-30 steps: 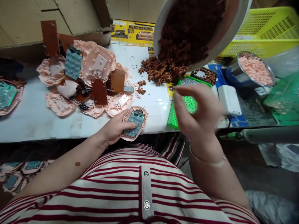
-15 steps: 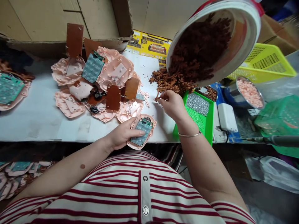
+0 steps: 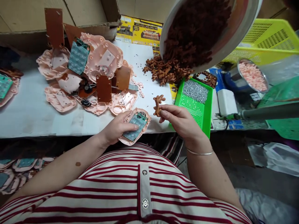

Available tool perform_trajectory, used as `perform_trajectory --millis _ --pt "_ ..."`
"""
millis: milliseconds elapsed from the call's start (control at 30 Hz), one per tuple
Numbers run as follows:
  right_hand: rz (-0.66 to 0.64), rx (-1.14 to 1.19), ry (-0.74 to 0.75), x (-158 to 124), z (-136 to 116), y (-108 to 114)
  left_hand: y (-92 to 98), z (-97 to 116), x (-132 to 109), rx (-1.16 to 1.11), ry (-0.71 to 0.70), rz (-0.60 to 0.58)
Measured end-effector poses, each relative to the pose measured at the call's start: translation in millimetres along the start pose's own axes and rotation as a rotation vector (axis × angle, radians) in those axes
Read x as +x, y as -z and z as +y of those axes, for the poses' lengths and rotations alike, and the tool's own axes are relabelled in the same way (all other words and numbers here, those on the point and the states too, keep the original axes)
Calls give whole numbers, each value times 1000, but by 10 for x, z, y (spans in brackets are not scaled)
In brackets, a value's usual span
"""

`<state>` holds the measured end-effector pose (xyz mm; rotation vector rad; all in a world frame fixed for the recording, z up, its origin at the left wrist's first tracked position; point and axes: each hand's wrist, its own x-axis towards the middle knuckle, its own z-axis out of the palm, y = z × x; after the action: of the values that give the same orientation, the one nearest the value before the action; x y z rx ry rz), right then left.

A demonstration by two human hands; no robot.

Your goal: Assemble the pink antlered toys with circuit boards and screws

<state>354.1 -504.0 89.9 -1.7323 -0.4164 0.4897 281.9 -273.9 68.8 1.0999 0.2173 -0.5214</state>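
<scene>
My left hand is closed around a pink plastic shell half, its thumb lying on the green circuit board fitted inside. Between the thumb and fingers of my right hand is a brown antler-shaped plastic piece, held up just right of the shell and apart from it. Beyond that hand, a tilted white bucket spills a heap of similar brown pieces onto the table.
Pink shells with wires and brown boards are piled at the left back. To the right are a green basket of small screws, a yellow basket, a bowl of pink parts and a grey rod-like tool.
My right hand has drawn back from the brown heap toward me, bringing one antler-shaped piece with it. My left hand still holds the shell. The whole view has shifted slightly.
</scene>
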Motion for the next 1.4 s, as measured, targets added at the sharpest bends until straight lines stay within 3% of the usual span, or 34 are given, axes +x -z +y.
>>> perform_trajectory --millis 233,467,567,700,833,967,1233,1400 --pt "-115 -183 69 31 57 -1 -32 0 8 41 -28 -7" --pt "-45 -501 241 16 61 -69 -4 -2 21 54 9 11" --pt "-55 -386 244 7 65 -77 41 11 29 -23 38 -78" --pt "-66 -23 -6 24 66 -100 54 28 40 -34 54 -119" --pt "9 321 -189 120 112 -225 30 34 49 -48 41 -141" --pt "125 517 -261 215 171 -340 24 27 40 -31 48 -99" --pt "123 516 -125 180 155 -367 22 24 42 5 72 -107" --pt "85 481 -155 181 143 -361 4 33 48 72 70 -81"
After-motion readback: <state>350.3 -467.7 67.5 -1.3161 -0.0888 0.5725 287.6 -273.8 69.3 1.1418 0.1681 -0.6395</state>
